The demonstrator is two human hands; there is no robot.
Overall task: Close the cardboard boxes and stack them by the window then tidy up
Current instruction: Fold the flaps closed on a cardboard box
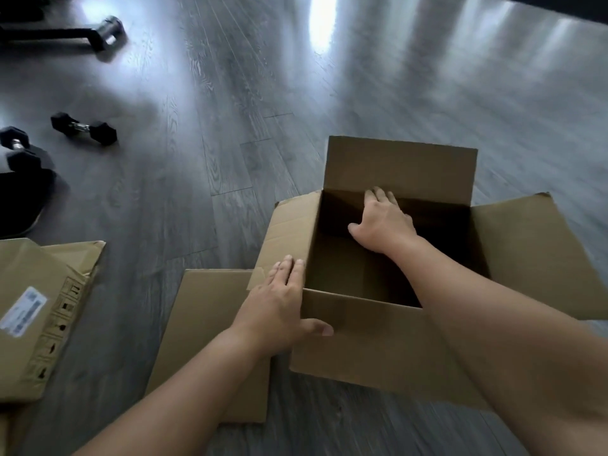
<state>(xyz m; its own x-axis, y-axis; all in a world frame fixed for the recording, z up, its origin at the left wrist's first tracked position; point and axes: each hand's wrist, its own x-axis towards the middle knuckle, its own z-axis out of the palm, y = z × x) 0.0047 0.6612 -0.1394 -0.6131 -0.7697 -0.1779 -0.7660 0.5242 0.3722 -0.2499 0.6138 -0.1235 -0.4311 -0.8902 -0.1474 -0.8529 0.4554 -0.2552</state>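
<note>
- Cardboard lies at nine o'clock: a flattened box [36, 311] with a white label, flat on the grey wood floor [230, 93]; another flattened sheet [204, 340] lies just beside the open box, under the left forearm.
- Two dumbbells [84, 128] sit at ten o'clock, well apart from the work.
- Left hand [279, 311] rests at six o'clock on the open box's near-left corner, fingers [289, 268] straight along the left wall, thumb pressed on the near flap; it grips nothing.
- Open cardboard box [378, 350] stands at the centre on the floor, all four flaps out: far flap upright, left and right flaps splayed, near flap folded down toward the person. It looks empty, so I judge it light and apt to slide on the glossy floor; the walls are stiff but the flaps bend at their creases.
- Right hand [383, 222] reaches into the box toward the base of the far flap, fingers spread and relaxed, holding nothing.
- Best hold, I judge, is each flap's free edge.
- Open floor lies from twelve to three o'clock.
</note>
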